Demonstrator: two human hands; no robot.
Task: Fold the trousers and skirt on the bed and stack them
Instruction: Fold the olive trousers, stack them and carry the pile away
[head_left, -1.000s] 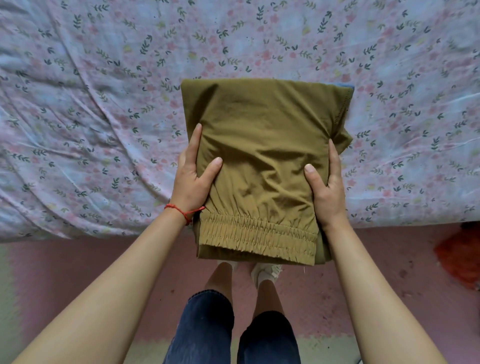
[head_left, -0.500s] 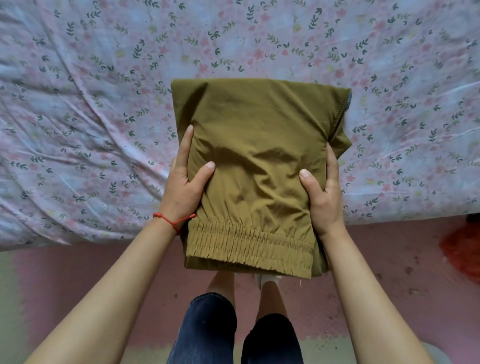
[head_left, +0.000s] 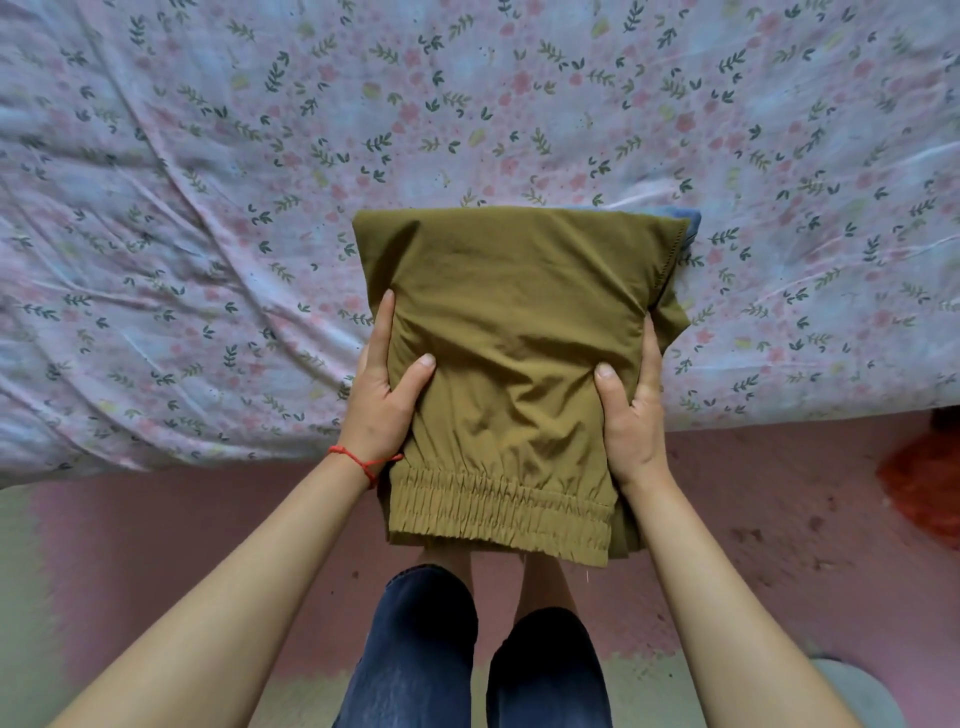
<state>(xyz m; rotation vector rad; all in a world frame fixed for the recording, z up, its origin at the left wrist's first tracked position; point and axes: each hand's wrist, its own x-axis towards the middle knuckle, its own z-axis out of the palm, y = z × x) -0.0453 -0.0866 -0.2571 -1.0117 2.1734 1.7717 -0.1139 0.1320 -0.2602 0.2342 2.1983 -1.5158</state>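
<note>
Folded olive-green fabric trousers (head_left: 511, 358) overhanging the floral-sheeted bed's (head_left: 208, 208) near edge, left hand (head_left: 387, 402) and right hand (head_left: 631, 415) gripping their sides, blue cloth (head_left: 688, 228) peeking beneath the far-right corner.

**Trousers held at the bed's near edge**

The bed (head_left: 208, 234) fills the upper part of the view, its near edge running left to right across the middle; the floor (head_left: 156, 545) lies below it. The folded trousers (head_left: 509, 338) sit at the centre, the far half over the bed, the waistband (head_left: 498, 514) end overhanging the edge above the floor. The left hand (head_left: 384, 400) grips the trousers' left side, the right hand (head_left: 631, 410) their right side, thumbs on top. A second garment (head_left: 685, 228) peeks out under the trousers' far right corner. The person's legs (head_left: 478, 649) stand below the trousers, between the forearms.
</note>
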